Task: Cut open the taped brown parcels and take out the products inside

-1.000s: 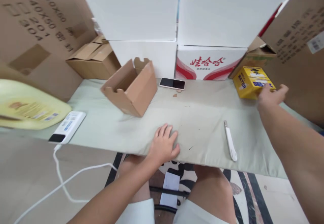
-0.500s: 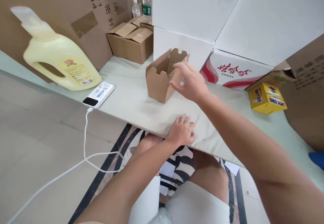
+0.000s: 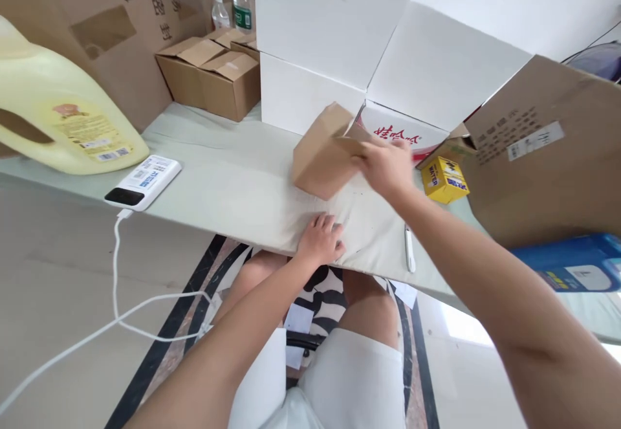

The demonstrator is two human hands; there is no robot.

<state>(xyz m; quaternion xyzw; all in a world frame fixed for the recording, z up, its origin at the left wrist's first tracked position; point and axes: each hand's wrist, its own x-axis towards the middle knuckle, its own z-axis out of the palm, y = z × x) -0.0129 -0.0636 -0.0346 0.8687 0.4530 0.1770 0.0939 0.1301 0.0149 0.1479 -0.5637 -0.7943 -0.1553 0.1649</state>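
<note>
A small brown cardboard box is tilted near the middle of the table, its inside turned out of my sight. My right hand grips it by the right side, fingers closed and a little blurred. Near the table's front edge, my left hand rests palm down with its fingers apart, holding nothing that I can see. The left hand lies just below the box and does not appear to touch it. A slim white utility knife lies under my right forearm.
A yellow detergent jug and a white power bank with a cable are at left. Behind are a closed carton and large white boxes. At right stand a yellow box and a blue container.
My right hand has closed on the cardboard box, which has gone from upright to tilted. The view has swung right, bringing the white utility knife and more of the blue container into sight.
</note>
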